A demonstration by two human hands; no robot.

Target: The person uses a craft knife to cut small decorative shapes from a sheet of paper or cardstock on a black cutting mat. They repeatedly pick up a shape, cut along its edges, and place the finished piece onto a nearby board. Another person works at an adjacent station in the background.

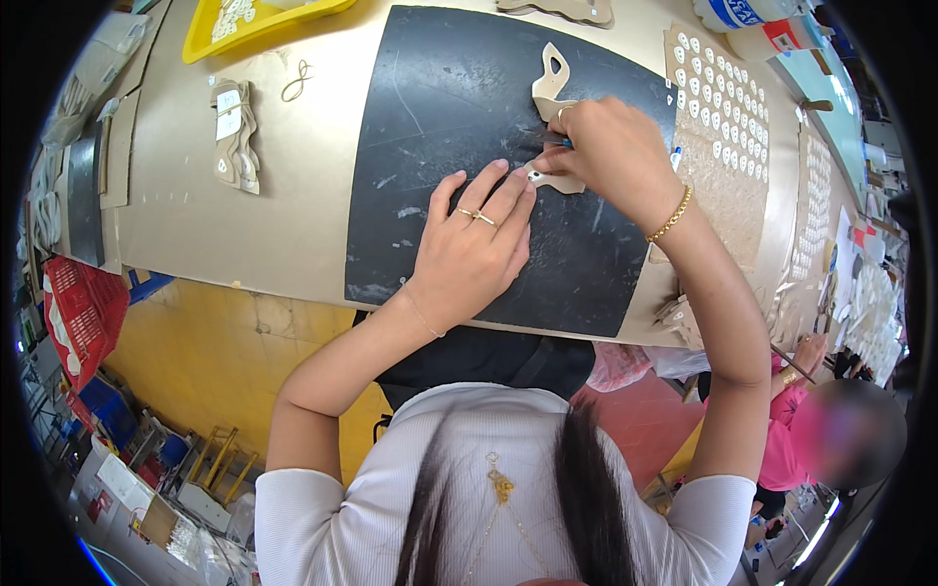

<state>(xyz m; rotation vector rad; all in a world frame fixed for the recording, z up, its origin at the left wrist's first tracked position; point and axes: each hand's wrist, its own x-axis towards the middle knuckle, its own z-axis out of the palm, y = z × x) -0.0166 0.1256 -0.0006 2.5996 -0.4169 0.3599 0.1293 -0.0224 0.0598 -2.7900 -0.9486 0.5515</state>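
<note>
On the black mat, my left hand lies flat with its fingers stretched out. Its fingertips press near a small white piece with a dark spot. My right hand is closed around a thin pen-like tool with a blue part and a dark end; its tip is hard to make out. Beneath and around the right hand lies a beige curved cutout with a teardrop opening. More beige material shows below the fingers, but the hand hides whether both parts are joined.
Right of the mat, a brown sheet carries rows of small white pieces. At left lie a bundle of wavy beige cutouts and a rubber band. A yellow tray stands at the back. Another person in pink is at right.
</note>
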